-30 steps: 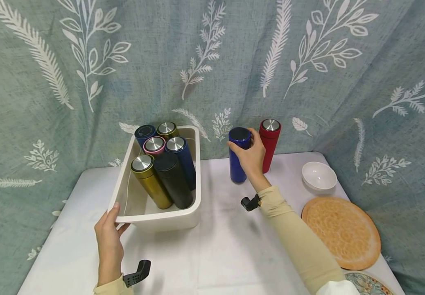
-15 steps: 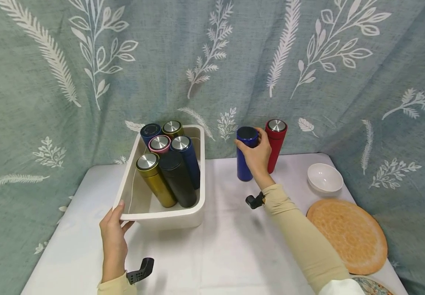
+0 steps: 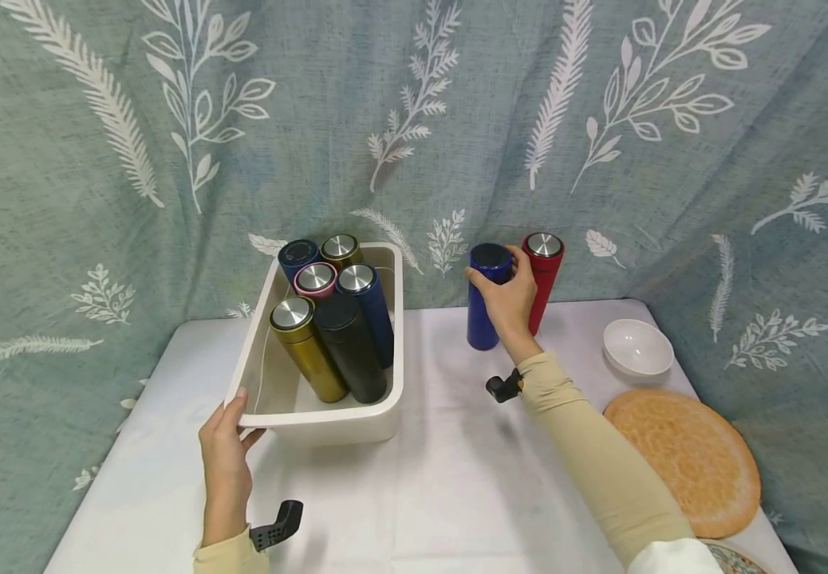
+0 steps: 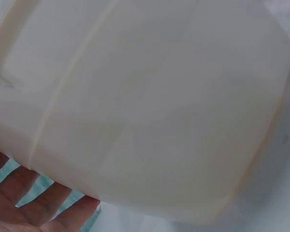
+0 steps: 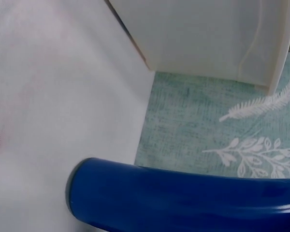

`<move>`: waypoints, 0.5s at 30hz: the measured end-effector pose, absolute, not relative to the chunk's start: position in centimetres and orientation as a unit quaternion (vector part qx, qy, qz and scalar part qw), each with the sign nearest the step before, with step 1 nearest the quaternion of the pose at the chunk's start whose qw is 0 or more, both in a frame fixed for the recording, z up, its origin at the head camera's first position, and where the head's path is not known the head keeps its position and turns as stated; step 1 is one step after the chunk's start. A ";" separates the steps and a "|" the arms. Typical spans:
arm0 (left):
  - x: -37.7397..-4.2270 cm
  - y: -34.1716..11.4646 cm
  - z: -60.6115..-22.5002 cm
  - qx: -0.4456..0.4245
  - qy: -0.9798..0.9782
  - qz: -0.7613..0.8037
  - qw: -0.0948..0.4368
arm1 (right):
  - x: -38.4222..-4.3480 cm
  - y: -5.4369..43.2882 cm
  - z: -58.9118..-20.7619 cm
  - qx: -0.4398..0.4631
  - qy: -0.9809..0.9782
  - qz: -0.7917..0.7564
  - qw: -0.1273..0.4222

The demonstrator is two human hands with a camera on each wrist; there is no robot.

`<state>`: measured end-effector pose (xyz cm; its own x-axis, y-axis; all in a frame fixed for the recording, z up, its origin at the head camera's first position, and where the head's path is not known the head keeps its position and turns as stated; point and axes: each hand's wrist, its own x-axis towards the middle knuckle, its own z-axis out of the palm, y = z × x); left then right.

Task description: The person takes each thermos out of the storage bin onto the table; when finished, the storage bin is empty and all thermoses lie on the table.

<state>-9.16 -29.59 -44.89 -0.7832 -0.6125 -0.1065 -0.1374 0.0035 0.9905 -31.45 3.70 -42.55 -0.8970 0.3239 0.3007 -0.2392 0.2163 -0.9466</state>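
Observation:
My left hand [image 3: 225,454] grips the near left corner of a white plastic bin [image 3: 328,418], thumb over the rim; the left wrist view shows its fingers [image 4: 53,198] at the bin's edge. Inside lean several thermos flasks, among them an olive-gold flask [image 3: 309,359], a black flask [image 3: 352,351], a navy flask [image 3: 373,311] and a pink-rimmed flask [image 3: 316,277]. My right hand [image 3: 510,303] holds a shiny blue thermos flask [image 3: 482,319] around its top, upright, its base at the tablecloth. Just right of it stands a red thermos flask [image 3: 543,279] with a steel lid.
A white bowl [image 3: 638,347] sits at the back right of the white-covered table [image 3: 450,494]. In front of it lies a round tan placemat [image 3: 687,462], then a patterned plate [image 3: 733,558] partly behind the right sleeve. A leaf-patterned curtain [image 3: 313,119] closes off the back.
The head view has swung slightly left, so everything appears further right. The blue flask in my right hand has shifted a little away from the bin, toward the red flask. My left hand keeps its grip.

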 end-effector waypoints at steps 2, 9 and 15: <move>-9.2 -29.6 -44.9 0.276 -0.684 -0.651 0.181 | -31.5 3.8 -42.6 -0.034 -0.746 0.624 0.228; -9.2 -29.7 -45.1 0.273 -0.685 -0.649 0.188 | -31.8 3.6 -42.8 -0.034 -0.748 0.621 0.232; -9.2 -29.6 -45.1 0.273 -0.688 -0.646 0.189 | -31.9 3.6 -42.7 -0.030 -0.745 0.623 0.236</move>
<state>-9.17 -29.57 -45.08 -0.7793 -0.6198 -0.0920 -0.1307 0.0172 0.9913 -31.93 3.55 -42.72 -0.8866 0.3391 0.3145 -0.2494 0.2221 -0.9426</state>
